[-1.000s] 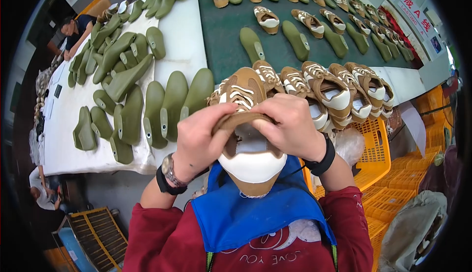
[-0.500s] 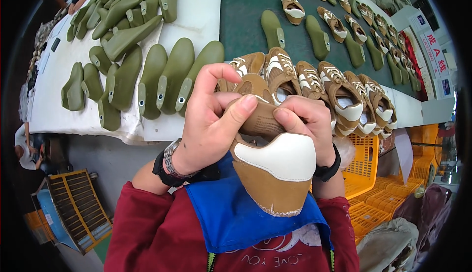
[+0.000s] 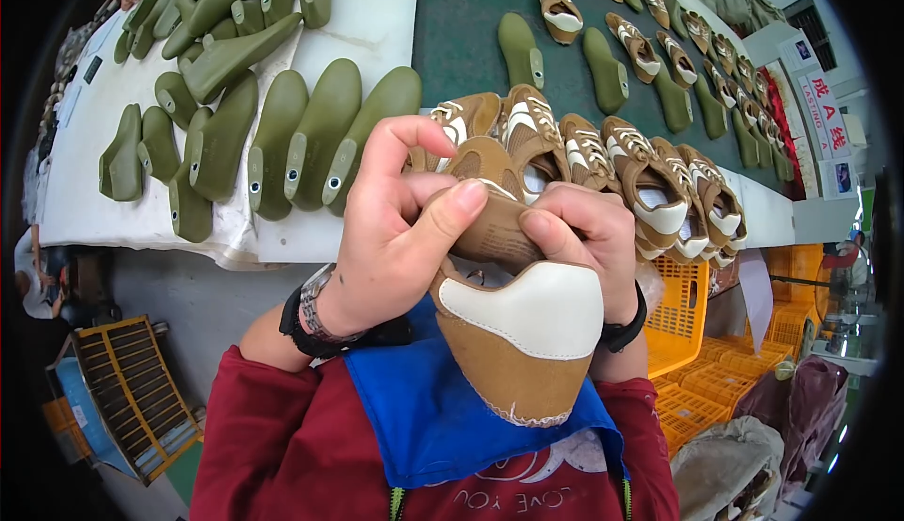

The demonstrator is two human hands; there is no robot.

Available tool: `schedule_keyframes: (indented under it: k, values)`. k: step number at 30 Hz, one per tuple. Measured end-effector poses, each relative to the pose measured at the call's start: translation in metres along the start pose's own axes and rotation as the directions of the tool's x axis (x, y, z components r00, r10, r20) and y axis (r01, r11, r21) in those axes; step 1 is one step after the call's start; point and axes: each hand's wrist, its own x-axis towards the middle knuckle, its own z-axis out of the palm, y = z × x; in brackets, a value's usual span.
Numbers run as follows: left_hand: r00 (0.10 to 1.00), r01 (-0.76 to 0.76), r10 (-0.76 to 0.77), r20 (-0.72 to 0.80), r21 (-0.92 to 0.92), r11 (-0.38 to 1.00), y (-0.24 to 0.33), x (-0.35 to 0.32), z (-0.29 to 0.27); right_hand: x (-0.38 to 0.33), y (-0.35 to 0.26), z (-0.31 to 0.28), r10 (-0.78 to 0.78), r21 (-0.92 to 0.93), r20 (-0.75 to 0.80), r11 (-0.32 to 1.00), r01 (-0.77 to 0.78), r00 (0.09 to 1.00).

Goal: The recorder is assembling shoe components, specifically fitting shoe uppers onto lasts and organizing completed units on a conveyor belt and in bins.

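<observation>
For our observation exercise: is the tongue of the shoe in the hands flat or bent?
Bent: the tongue curves between the left hand and right hand, its printed surface facing the camera.

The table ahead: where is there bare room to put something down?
On the white strip between the heaped green shoe forms and the dark green mat, and on the mat's left margin. Crowded: the near edge beyond the held shoe, lined with brown shoes.

Below our left fingers [image 3: 400,144] come a silver link watch [image 3: 322,301] and a black wristband [image 3: 299,328]; below our right fingers [image 3: 556,236], another black band [image 3: 625,331]. Farther below them all, we wear a maroon top [image 3: 259,431] with pale chest print [image 3: 513,500], a blue bib [image 3: 405,413] and green zips [image 3: 396,502].
</observation>
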Motion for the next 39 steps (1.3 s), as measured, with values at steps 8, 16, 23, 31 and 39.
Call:
schedule_keyframes:
  k: [8,16,23,31,39]
  values:
    - [0.999,0.034,-0.036,-0.031,-0.075,0.997,0.002,-0.004,-0.006,0.006,-0.002,0.006,0.092,0.011,0.066,0.996,-0.093,0.994]
    - [0.999,0.024,-0.028,-0.025,-0.127,0.992,0.000,-0.007,-0.015,0.010,-0.002,0.013,0.102,-0.004,0.078,0.995,-0.102,0.992]
    - [0.997,0.046,-0.053,-0.061,-0.123,0.991,0.000,-0.009,-0.018,0.013,-0.003,0.016,0.099,-0.009,0.102,0.995,-0.099,0.990]
    - [1.000,0.014,-0.014,0.001,0.019,1.000,0.006,-0.006,-0.029,0.016,-0.003,0.019,0.069,-0.044,0.053,0.997,-0.067,0.996]
    - [0.687,-0.630,0.688,0.233,0.663,0.405,0.007,0.021,-0.022,-0.013,-0.036,-0.010,-0.327,-0.533,0.047,0.791,0.300,0.944]
